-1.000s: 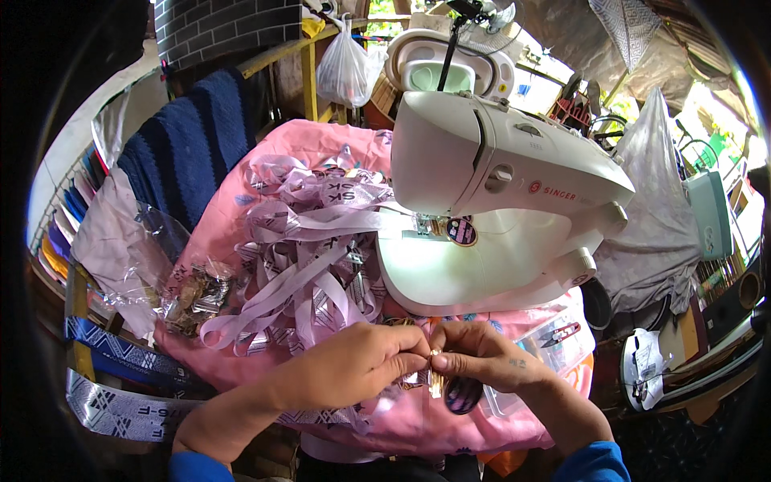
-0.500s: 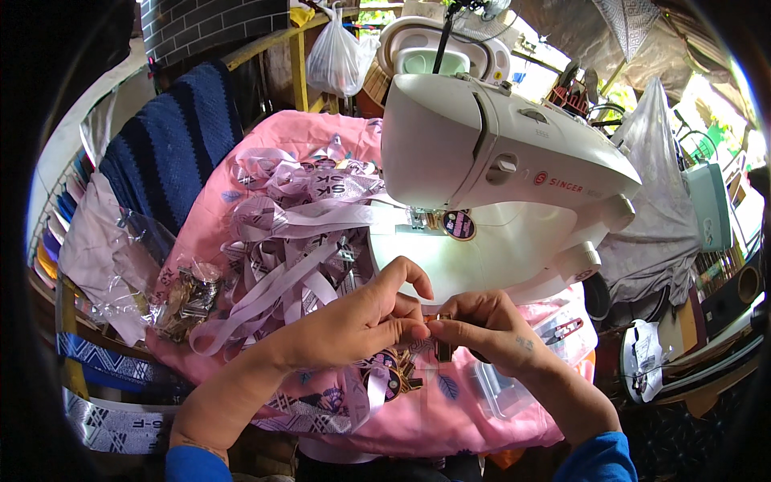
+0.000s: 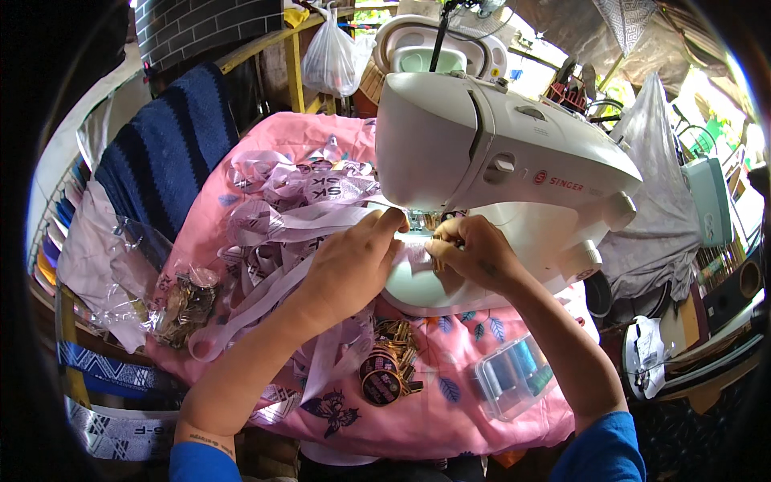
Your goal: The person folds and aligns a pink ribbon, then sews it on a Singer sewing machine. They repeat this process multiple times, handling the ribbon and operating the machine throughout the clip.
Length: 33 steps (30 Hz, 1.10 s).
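A white sewing machine (image 3: 514, 153) stands on a pink patterned cloth (image 3: 450, 402). A pile of lilac printed ribbon (image 3: 289, 217) lies to its left, with one strand running to the needle area. My left hand (image 3: 353, 261) lies flat on the ribbon at the machine bed, fingertips near the presser foot. My right hand (image 3: 470, 253) pinches the ribbon's end just under the needle. The needle itself is hidden behind my fingers.
Round dark badges with gold clips (image 3: 385, 373) lie on the cloth near my arms. A clear plastic box (image 3: 514, 377) sits at the front right. A plastic bag of metal pieces (image 3: 181, 305) lies left, a navy cloth (image 3: 161, 153) behind it. Clutter fills the right side.
Both hands moved away from the cloth's front edge up to the machine bed, carrying the ribbon end to the needle. The view shifted closer to the machine.
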Available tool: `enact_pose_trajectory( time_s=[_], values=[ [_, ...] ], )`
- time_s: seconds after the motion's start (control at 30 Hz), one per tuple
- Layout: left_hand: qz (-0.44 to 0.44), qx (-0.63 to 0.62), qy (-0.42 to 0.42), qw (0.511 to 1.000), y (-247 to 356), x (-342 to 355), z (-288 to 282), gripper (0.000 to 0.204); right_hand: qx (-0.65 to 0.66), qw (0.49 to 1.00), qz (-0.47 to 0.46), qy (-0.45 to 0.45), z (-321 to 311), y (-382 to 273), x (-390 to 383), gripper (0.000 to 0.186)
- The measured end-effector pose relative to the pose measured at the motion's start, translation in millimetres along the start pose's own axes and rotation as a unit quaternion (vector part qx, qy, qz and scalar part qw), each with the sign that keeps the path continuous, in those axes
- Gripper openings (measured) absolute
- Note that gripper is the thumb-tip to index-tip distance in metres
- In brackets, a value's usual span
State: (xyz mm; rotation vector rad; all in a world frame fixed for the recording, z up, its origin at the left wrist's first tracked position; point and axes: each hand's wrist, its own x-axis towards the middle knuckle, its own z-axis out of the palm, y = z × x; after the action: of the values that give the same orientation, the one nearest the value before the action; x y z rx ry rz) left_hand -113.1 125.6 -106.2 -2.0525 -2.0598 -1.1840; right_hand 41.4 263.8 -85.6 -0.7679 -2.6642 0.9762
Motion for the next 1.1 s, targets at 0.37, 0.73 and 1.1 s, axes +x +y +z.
enact_pose_trajectory(
  time_s=[0.37, 0.73, 1.1],
  values=[
    [0.141, 0.012, -0.002, 0.990, -26, 8, 1, 0.028, -0.103, 0.994, 0.035, 0.016, -5, -5, 21, 0.021],
    [0.136, 0.023, -0.039, 0.990, -36, 13, -1, 0.015, -0.096, 0.995, -0.003, 0.027, -5, 2, 25, 0.030],
    [0.133, 0.026, -0.046, 0.990, -34, 13, 0, 0.013, -0.056, 0.990, -0.033, 0.127, 11, 19, 16, 0.030]
  ],
)
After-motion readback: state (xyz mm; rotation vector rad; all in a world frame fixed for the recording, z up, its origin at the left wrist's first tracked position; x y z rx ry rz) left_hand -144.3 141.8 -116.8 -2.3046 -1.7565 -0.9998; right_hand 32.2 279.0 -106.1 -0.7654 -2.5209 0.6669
